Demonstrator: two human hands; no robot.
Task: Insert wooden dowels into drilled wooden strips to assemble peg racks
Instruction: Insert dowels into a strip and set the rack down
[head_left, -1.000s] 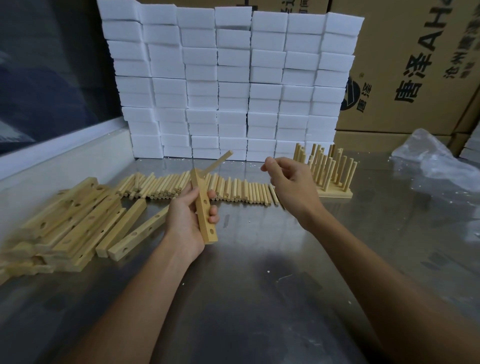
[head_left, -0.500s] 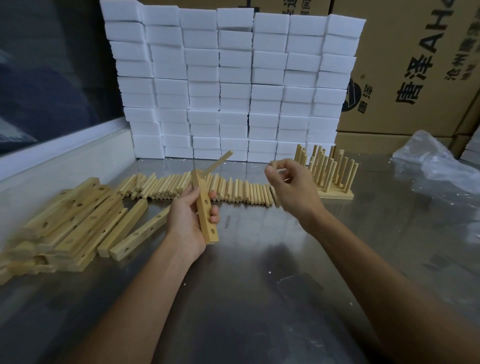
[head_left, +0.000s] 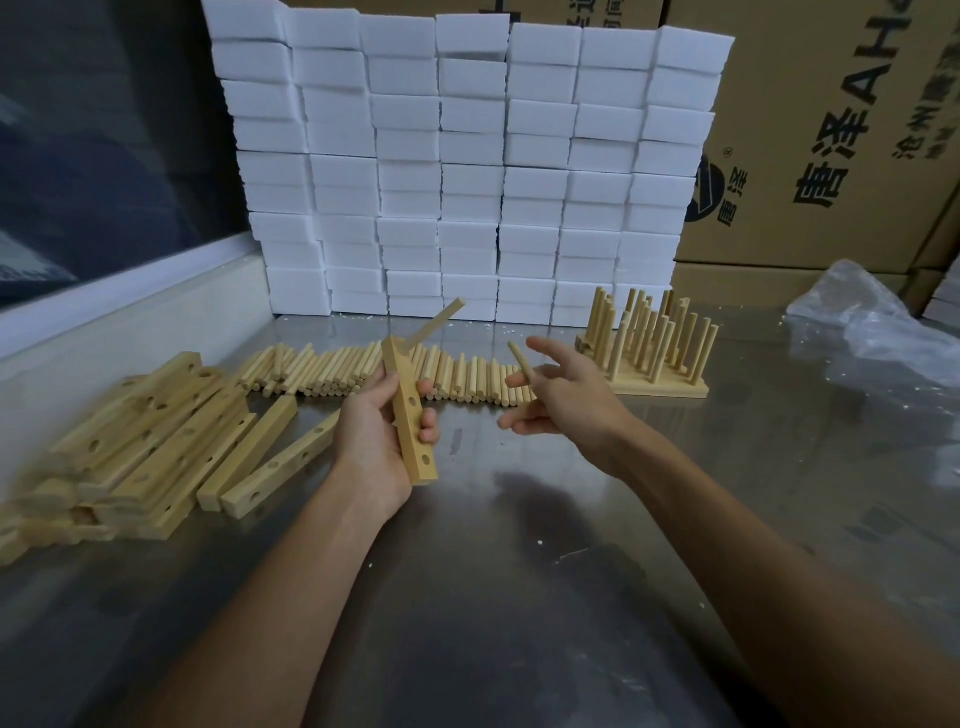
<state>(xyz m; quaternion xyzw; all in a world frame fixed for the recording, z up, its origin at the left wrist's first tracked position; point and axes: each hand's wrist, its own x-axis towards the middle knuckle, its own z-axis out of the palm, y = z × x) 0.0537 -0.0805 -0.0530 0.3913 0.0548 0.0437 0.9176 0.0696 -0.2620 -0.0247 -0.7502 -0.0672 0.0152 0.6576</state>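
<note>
Left hand: I see my left hand (head_left: 387, 434) wrapped round a pale drilled wooden strip (head_left: 410, 413), held above the table and leaning a little left, holes facing right.
Seated dowel: one light wooden dowel (head_left: 435, 325) sticks out of the strip's top end, slanting up and right.
Right hand: my right hand (head_left: 563, 397) hovers just right of the strip with fingers spread, a short round wooden dowel (head_left: 520, 361) caught between two of them.
Loose dowels: a row of plain wooden dowels (head_left: 363, 370) lies on the grey metal table (head_left: 493, 597) behind my hands.
Spare strips: a heap of drilled wooden strips (head_left: 150, 441) sits near left.
Finished racks: assembled wooden peg racks (head_left: 649, 345) stand far right, in front of stacked white foam blocks (head_left: 467, 166).
</note>
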